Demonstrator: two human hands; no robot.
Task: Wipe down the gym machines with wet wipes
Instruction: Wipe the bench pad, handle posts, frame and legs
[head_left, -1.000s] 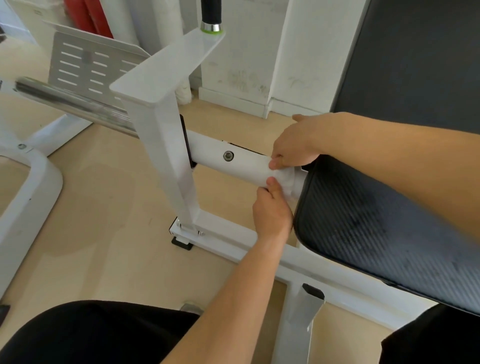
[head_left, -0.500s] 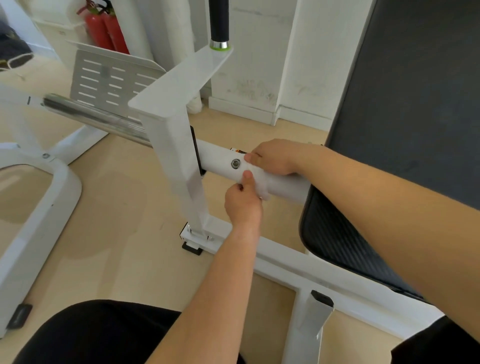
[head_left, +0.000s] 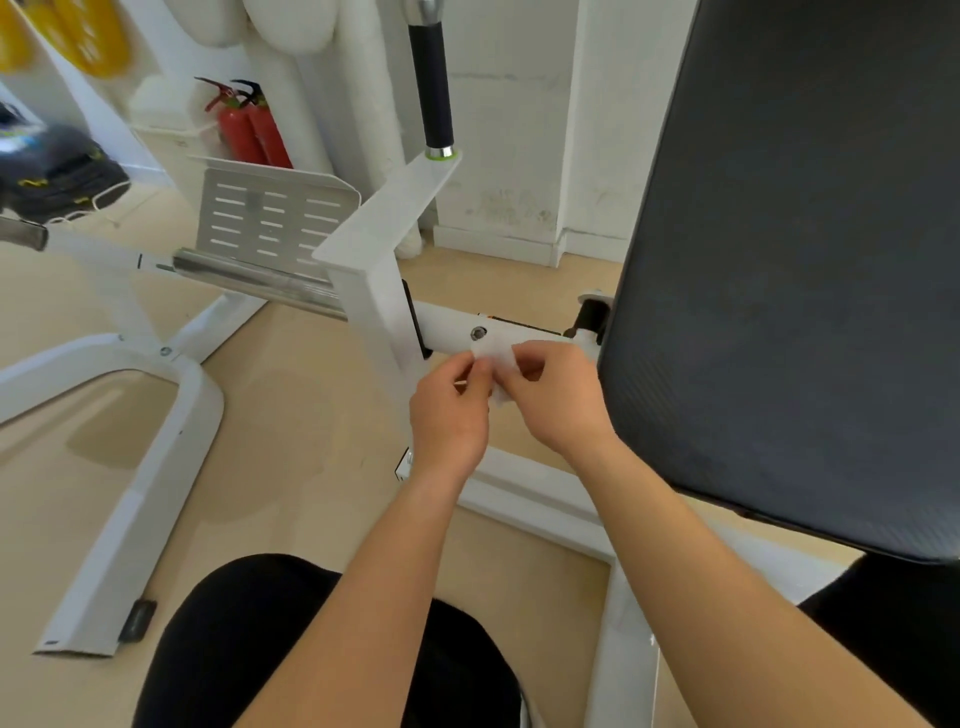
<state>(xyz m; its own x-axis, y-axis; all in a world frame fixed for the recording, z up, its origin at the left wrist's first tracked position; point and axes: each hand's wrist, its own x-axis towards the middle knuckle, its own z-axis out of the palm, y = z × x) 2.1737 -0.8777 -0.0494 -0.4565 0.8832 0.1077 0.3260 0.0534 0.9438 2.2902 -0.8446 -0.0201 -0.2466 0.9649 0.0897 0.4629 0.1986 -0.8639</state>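
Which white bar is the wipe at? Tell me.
The round horizontal bar between square post and black pad; left hand and right hand pinch the wipe at its edge.

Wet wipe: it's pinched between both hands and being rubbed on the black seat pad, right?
Not quite. Both the left hand and the right hand do pinch the wet wipe, but it is not on the black seat pad. The head view shows it held in front of the white tube, just by the bolt, with the pad off to the right.
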